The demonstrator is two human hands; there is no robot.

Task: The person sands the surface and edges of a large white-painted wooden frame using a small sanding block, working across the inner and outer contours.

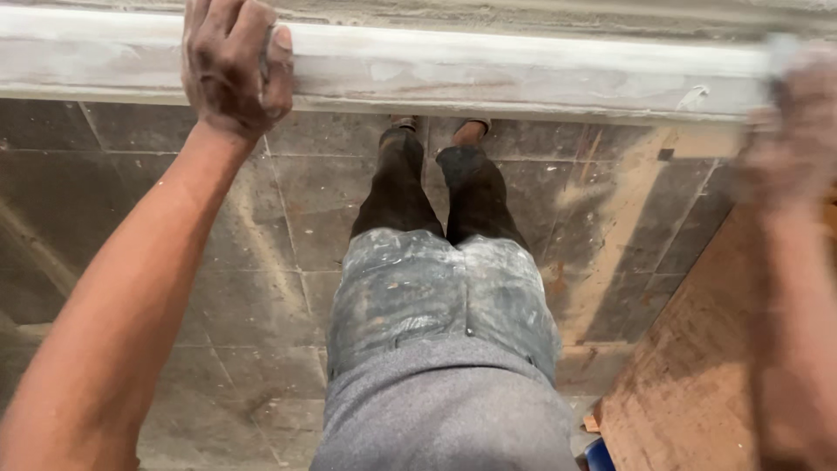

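Your left hand is curled over a long, pale, plaster-smeared straightedge that runs level across the top of the view, fingers wrapped over its upper edge and the thumb side toward the middle. Your right hand is at the far right end of the same bar, but it is blurred, so you cannot tell from this view whether it is clamped on the bar or only resting against it; a pale bit shows at its top, too smeared to name. With 2 hands set this wide apart, the bar should answer best to even pressure, so it seems wise to match the right grip to the left one and keep both wrists at the same height, or the bar may tip at 1 end. Keep the long edge flat against the rough grey surface just above it. Below you are your plaster-stained trousers and both feet on the dark tiled floor, standing close together; a wider stance would likely steady you. A brown wooden board lies at the lower right, near your leg, so mind it if you shift sideways.
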